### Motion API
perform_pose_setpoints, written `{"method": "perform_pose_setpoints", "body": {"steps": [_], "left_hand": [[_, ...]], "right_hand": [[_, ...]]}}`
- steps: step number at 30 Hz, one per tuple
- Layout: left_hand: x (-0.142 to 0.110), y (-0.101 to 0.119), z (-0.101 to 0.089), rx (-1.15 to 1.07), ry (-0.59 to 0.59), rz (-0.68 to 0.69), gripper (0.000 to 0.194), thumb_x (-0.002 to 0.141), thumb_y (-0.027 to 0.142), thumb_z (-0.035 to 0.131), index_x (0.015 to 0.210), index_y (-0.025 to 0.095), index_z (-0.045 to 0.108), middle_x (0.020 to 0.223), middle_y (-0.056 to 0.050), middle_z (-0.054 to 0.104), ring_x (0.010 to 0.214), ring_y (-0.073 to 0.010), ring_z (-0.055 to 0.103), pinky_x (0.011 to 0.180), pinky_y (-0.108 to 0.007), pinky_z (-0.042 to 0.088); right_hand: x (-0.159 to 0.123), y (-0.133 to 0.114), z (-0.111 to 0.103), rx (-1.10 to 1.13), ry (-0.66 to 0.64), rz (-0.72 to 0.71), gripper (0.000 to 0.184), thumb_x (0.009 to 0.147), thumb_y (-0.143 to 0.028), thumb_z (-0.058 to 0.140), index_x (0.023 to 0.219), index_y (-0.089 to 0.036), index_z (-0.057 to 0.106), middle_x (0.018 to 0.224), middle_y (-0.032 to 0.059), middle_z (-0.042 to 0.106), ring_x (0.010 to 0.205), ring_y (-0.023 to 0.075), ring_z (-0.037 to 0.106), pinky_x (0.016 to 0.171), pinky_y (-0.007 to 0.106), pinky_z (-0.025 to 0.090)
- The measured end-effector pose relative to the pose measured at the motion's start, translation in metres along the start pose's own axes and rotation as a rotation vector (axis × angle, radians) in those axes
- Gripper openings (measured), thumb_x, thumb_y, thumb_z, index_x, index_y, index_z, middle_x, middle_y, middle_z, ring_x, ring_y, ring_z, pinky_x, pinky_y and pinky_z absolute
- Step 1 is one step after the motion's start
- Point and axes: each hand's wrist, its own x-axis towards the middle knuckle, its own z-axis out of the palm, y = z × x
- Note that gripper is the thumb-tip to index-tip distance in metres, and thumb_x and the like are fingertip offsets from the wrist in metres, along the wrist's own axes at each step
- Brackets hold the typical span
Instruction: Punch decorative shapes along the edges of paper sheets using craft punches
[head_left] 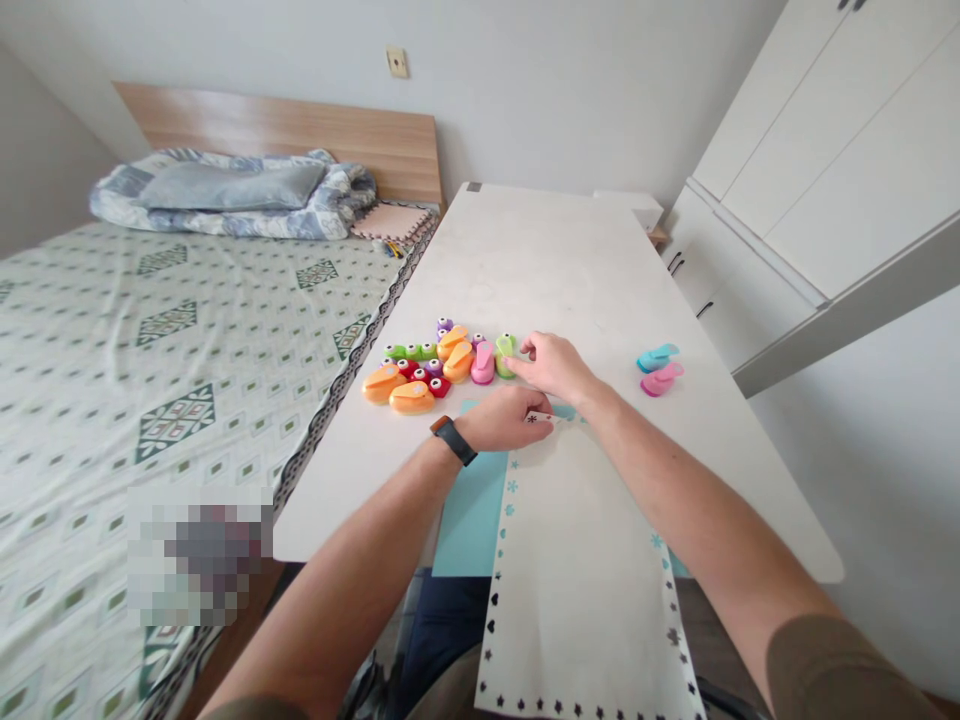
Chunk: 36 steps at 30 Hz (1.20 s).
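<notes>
One green craft punch (506, 355) is lying left of the nearer right hand (556, 368), grip loosely parted, while the left hand (504, 420) is pinching white paper (577, 560).

On the table (555, 260), 2 punches (658, 381) lie right of the top sheet (585, 570); the bed (251, 320) stands left.

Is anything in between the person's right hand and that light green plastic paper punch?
Nothing visible is. The bare right hand has its fingertips right at the light green plastic paper punch. The pink plastic punch sits on the far side, to the left, out of the way.
</notes>
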Motion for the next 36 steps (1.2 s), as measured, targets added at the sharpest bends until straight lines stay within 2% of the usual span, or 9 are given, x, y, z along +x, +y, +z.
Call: {"method": "perform_pose_setpoints", "body": {"steps": [3, 6, 11, 13, 16, 20, 24, 31, 36], "left_hand": [[0.000, -0.002, 0.000, -0.007, 0.009, 0.005, 0.019, 0.080, 0.027, 0.057, 0.088, 0.018, 0.072, 0.087, 0.000, 0.073, 0.069, -0.0115, 0.058, 0.060, -0.022, 0.041], [0.000, -0.001, 0.000, -0.019, 0.011, -0.016, 0.020, 0.080, 0.028, 0.057, 0.089, 0.018, 0.072, 0.085, 0.000, 0.072, 0.068, -0.0119, 0.058, 0.059, -0.023, 0.040], [-0.001, 0.000, 0.000, -0.041, 0.037, -0.038, 0.021, 0.082, 0.032, 0.056, 0.089, 0.019, 0.071, 0.079, -0.001, 0.070, 0.066, -0.0126, 0.057, 0.059, -0.023, 0.040], [-0.002, 0.001, 0.000, -0.052, 0.047, -0.045, 0.022, 0.082, 0.033, 0.056, 0.089, 0.019, 0.072, 0.081, -0.001, 0.070, 0.068, -0.0129, 0.058, 0.060, -0.023, 0.041], [-0.001, 0.002, 0.000, -0.058, 0.063, -0.063, 0.023, 0.083, 0.034, 0.057, 0.091, 0.018, 0.072, 0.083, -0.001, 0.071, 0.069, -0.0129, 0.059, 0.061, -0.022, 0.042], [0.000, 0.003, -0.001, -0.049, 0.075, -0.096, 0.026, 0.084, 0.036, 0.056, 0.094, 0.019, 0.072, 0.078, -0.001, 0.069, 0.064, -0.0122, 0.057, 0.058, -0.023, 0.040], [0.001, 0.005, -0.001, -0.059, 0.061, -0.129, 0.027, 0.085, 0.037, 0.055, 0.096, 0.018, 0.071, 0.078, -0.001, 0.069, 0.064, -0.0120, 0.057, 0.057, -0.023, 0.039], [0.002, 0.005, -0.001, -0.082, 0.052, -0.168, 0.027, 0.084, 0.039, 0.056, 0.096, 0.019, 0.070, 0.074, 0.001, 0.066, 0.061, -0.0121, 0.055, 0.055, -0.023, 0.037], [0.003, 0.005, -0.002, -0.105, 0.086, -0.209, 0.029, 0.084, 0.041, 0.058, 0.098, 0.019, 0.070, 0.070, 0.002, 0.061, 0.056, -0.0108, 0.048, 0.052, -0.023, 0.035]], "right_hand": [[0.014, -0.008, 0.010, -0.048, -0.039, 0.048, 0.036, 0.079, -0.056, 0.071, 0.086, -0.022, 0.063, 0.087, 0.0060, 0.071, 0.076, 0.0206, 0.062, 0.066, 0.030, 0.042], [0.017, -0.011, 0.010, -0.044, -0.014, 0.028, 0.026, 0.083, -0.048, 0.068, 0.082, -0.023, 0.060, 0.082, 0.0046, 0.069, 0.072, 0.0194, 0.060, 0.065, 0.031, 0.041], [-0.001, 0.002, -0.016, 0.054, 0.086, -0.045, 0.021, 0.086, -0.042, 0.065, 0.083, -0.023, 0.056, 0.091, 0.0069, 0.067, 0.079, 0.0198, 0.060, 0.073, 0.033, 0.045], [-0.013, 0.013, -0.032, 0.233, 0.091, -0.029, 0.024, 0.088, -0.046, 0.064, 0.091, -0.024, 0.055, 0.097, 0.0053, 0.066, 0.082, 0.0193, 0.061, 0.075, 0.033, 0.047], [-0.034, 0.033, -0.055, 0.666, 0.001, 0.087, 0.034, 0.085, -0.054, 0.067, 0.096, -0.025, 0.052, 0.095, 0.0012, 0.064, 0.080, 0.0174, 0.062, 0.067, 0.031, 0.051], [-0.062, 0.057, -0.076, 1.152, -0.089, 0.200, 0.032, 0.081, -0.043, 0.077, 0.095, -0.027, 0.053, 0.091, -0.0010, 0.064, 0.082, 0.0167, 0.061, 0.066, 0.031, 0.051], [-0.081, 0.073, -0.080, 1.377, -0.110, 0.301, 0.030, 0.076, -0.033, 0.082, 0.093, -0.028, 0.058, 0.091, -0.0022, 0.066, 0.078, 0.0162, 0.061, 0.064, 0.032, 0.050], [-0.091, 0.077, -0.083, 1.386, -0.135, 0.293, 0.054, 0.067, -0.023, 0.084, 0.117, -0.030, 0.064, 0.102, 0.0001, 0.067, 0.087, 0.0211, 0.066, 0.083, 0.044, 0.056], [-0.093, 0.078, -0.078, 1.250, -0.107, 0.252, 0.047, 0.072, -0.022, 0.077, 0.116, -0.026, 0.061, 0.099, 0.0008, 0.066, 0.091, 0.0212, 0.066, 0.093, 0.046, 0.053]]}}
